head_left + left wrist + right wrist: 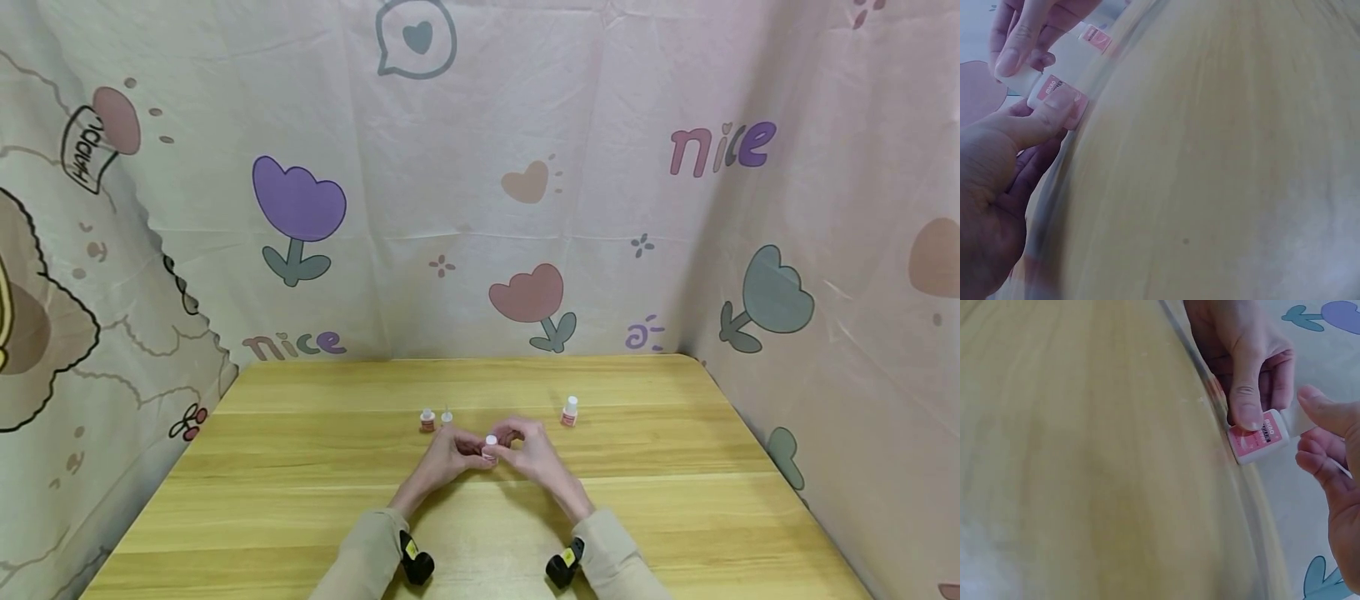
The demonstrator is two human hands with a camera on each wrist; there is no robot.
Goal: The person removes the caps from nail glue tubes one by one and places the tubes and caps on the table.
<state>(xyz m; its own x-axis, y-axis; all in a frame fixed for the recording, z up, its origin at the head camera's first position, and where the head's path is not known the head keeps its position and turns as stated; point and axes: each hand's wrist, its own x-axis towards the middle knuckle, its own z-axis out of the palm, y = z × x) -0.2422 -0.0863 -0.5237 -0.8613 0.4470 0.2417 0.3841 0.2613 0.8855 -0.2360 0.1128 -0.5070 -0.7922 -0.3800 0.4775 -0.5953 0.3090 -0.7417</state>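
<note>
Held bottle (1263, 442): lower centre of the head view, between the two hands. Left hand's (456, 452) fingers pinch its body; right hand's (531, 454) pinch the white cap (1298, 420). Split grip presumably steadies it from both ends. Squat, smooth, plastic-looking; pink label. Similar labelled bottles upright on the bench (300, 500), left (427, 422) and right (570, 412) of centre; thin-stemmed white piece (447, 417) beside the left one. Bench wood-grained, faintly glossy.

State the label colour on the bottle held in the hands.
The label is mainly pink, showing best in the right wrist view.
</note>
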